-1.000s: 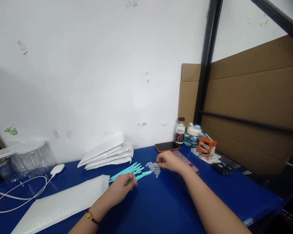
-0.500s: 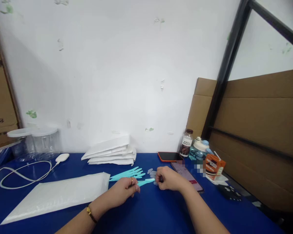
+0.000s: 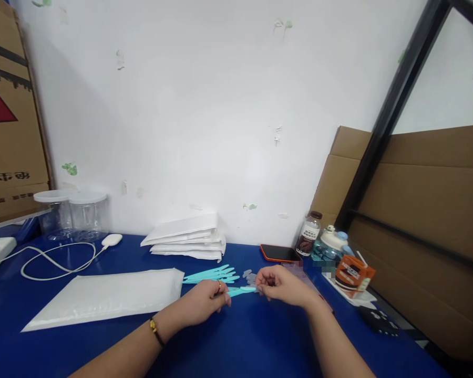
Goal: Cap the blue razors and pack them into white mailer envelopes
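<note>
My left hand (image 3: pixel 207 300) is closed on the handle end of a turquoise eyebrow razor (image 3: pixel 241 291), whose pale blade end points right. At that tip, my right hand (image 3: pixel 280 286) has thumb and forefinger pinched together; whatever is between them is too small and hidden to make out. Just behind the fingers lie several small translucent caps (image 3: pixel 249 277), partly covered by the right hand. Several more turquoise eyebrow razors (image 3: pixel 208 274) lie fanned out behind my left hand, their handle ends by a white padded envelope (image 3: pixel 114 294).
A stack of white padded envelopes (image 3: pixel 185 239) sits by the wall. Two clear jars (image 3: pixel 89 215) and a white cable (image 3: pixel 59 273) are at left. To the right are two phones (image 3: pixel 279 254), a brown-capped bottle (image 3: pixel 309 233), a blue-green bottle (image 3: pixel 329 245) and an orange drink carton (image 3: pixel 353 274).
The camera view has turned a little to the left. My right hand's fingers have come right up to the held razor's blade end; the left hand keeps its hold.
</note>
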